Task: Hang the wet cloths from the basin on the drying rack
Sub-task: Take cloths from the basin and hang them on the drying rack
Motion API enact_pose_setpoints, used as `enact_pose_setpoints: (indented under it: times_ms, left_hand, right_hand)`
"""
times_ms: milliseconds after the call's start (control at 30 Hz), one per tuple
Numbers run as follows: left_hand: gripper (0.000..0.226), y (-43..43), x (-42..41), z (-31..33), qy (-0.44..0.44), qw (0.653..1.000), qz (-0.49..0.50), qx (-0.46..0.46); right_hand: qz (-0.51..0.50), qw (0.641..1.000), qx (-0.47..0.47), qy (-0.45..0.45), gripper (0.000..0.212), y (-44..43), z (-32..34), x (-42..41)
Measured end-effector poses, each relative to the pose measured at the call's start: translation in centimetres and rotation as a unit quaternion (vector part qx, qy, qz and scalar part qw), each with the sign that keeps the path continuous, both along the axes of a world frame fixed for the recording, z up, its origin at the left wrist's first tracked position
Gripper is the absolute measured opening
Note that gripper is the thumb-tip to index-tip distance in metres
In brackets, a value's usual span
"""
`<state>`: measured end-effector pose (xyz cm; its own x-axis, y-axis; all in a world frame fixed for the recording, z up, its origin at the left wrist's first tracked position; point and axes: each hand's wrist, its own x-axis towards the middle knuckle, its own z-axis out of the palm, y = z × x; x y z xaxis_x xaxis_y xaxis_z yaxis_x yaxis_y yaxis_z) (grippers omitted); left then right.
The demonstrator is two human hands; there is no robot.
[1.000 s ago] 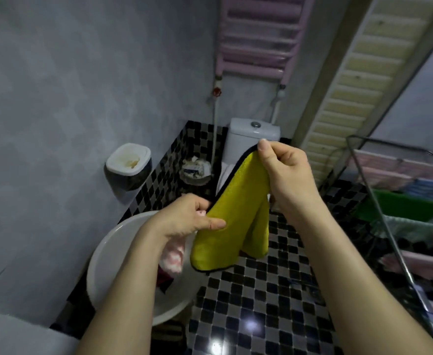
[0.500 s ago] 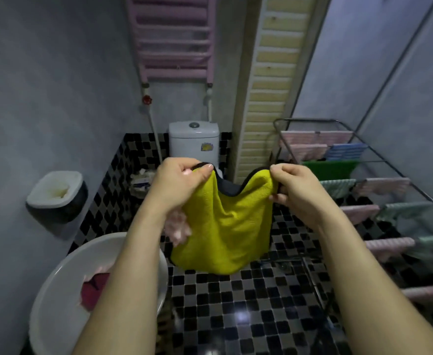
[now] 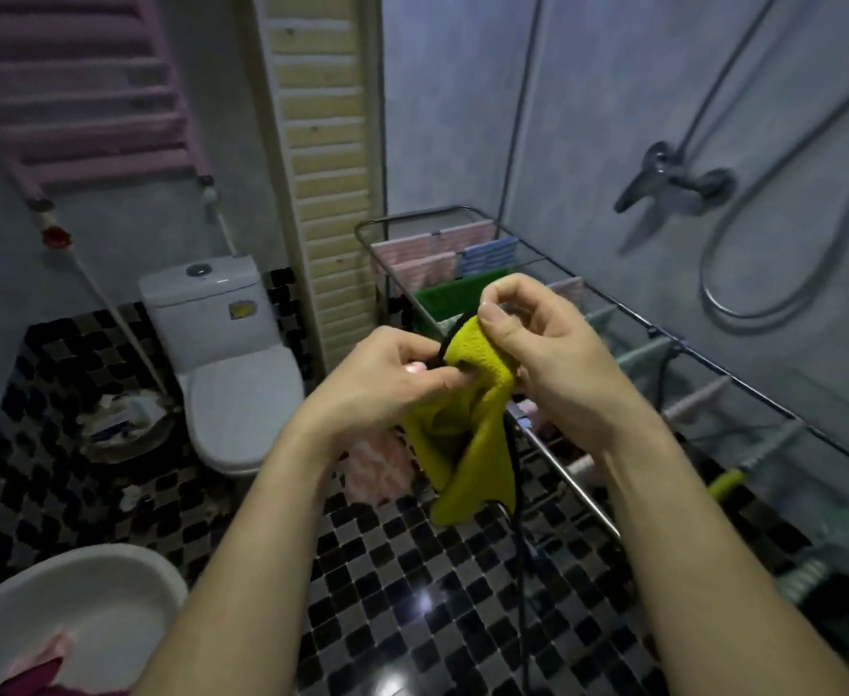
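Head view: both hands, left hand (image 3: 387, 379) and right hand (image 3: 537, 344), pinch the yellow cloth (image 3: 467, 434) bunched beside the drying rack (image 3: 713, 364). Soft, limp, probably heavy with water; best gripped at 2 corners.

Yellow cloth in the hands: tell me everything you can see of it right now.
The yellow cloth looks like plush microfibre with a thin black edge binding. It is bunched, not spread. The left hand and right hand pinch its top edge close together, and the rest hangs down in loose folds. It is in the air above the checkered floor, beside the drying rack, not yet on a bar.
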<state>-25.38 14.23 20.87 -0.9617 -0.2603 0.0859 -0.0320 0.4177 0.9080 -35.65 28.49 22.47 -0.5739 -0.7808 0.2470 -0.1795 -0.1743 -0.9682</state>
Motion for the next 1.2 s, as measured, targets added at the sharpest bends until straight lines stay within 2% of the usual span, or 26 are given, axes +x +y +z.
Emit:
enact_pose_setpoints:
  times_ms: [67,167,200,300,433,500,600,700,767,800,900,967,1033,1067,1100,1167,1200]
  left_hand:
    - [0.016,1.9,-1.0,0.8,0.036,0.998,-0.011,0.053]
    - [0.021,5.8,-2.8,2.7,0.089,0.990,-0.054,0.099]
    - [0.026,8.9,-4.6,3.0,0.100,0.986,-0.083,0.103]
    - [0.037,11.1,-6.1,3.3,0.150,0.969,-0.089,0.177]
    - [0.025,18.3,-9.5,3.2,0.151,0.948,-0.148,0.238]
    - [0.025,19.6,-9.7,3.3,0.150,0.940,-0.140,0.272]
    - [0.024,24.9,-12.2,3.3,0.122,0.929,-0.156,0.312]
    - [0.024,26.4,-13.7,2.8,0.101,0.920,-0.172,0.337]
    - [0.027,26.9,-14.5,2.0,0.066,0.927,-0.197,0.313]
    - [0.031,26.9,-14.9,1.3,0.042,0.939,-0.208,0.272]
    - [0.029,26.9,-16.8,-2.0,-0.062,0.955,-0.282,0.065]
    - [0.039,27.4,-18.2,-4.6,-0.112,0.938,-0.319,-0.075]
    - [0.040,28.3,-19.2,-6.7,-0.091,0.915,-0.310,-0.241]
    - [0.036,29.1,-19.5,-7.1,-0.049,0.913,-0.291,-0.282]
    - [0.030,29.5,-19.4,-7.0,-0.004,0.926,-0.273,-0.261]
    - [0.019,30.7,-19.0,-6.1,0.053,0.950,-0.296,-0.080]
    - [0.018,31.2,-18.9,-5.6,0.043,0.936,-0.349,0.003]
  right_hand:
    - [-0.018,1.000,-0.021,-0.014,0.005,2.9,0.5,-1.1]
    - [0.004,0.999,0.043,0.017,0.038,7.8,0.3,-3.0]
    - [0.004,0.998,0.065,0.010,0.043,11.6,-0.1,-3.8]
    - [0.026,0.993,0.107,-0.052,0.037,14.9,-1.4,-4.2]
    - [0.000,0.985,0.136,-0.102,0.031,23.1,-3.6,-5.3]
    - [0.042,0.978,0.168,-0.112,0.032,23.7,-4.3,-4.7]
    - [-0.015,0.975,0.185,-0.123,0.038,28.3,-6.3,-4.0]
    - [-0.166,0.966,0.128,-0.153,0.020,29.9,-6.8,-3.9]
    - [-0.266,0.945,0.123,-0.143,0.005,31.0,-6.9,-4.3]
    - [-0.301,0.936,0.134,-0.125,0.003,31.6,-7.0,-4.6]
    - [-0.384,0.903,0.189,-0.031,0.014,33.4,-6.5,-5.1]
    - [-0.419,0.878,0.230,0.022,0.009,34.4,-5.9,-4.8]
    - [-0.431,0.859,0.273,0.048,0.012,35.0,-5.4,-4.3]
    - [-0.428,0.848,0.308,0.061,0.011,35.4,-5.2,-4.0]
    - [-0.415,0.839,0.345,0.073,0.013,35.7,-5.1,-3.9]
    - [-0.384,0.826,0.405,0.084,0.016,36.2,-4.6,-3.3]
    - [-0.370,0.821,0.426,0.090,0.015,36.2,-4.5,-3.0]
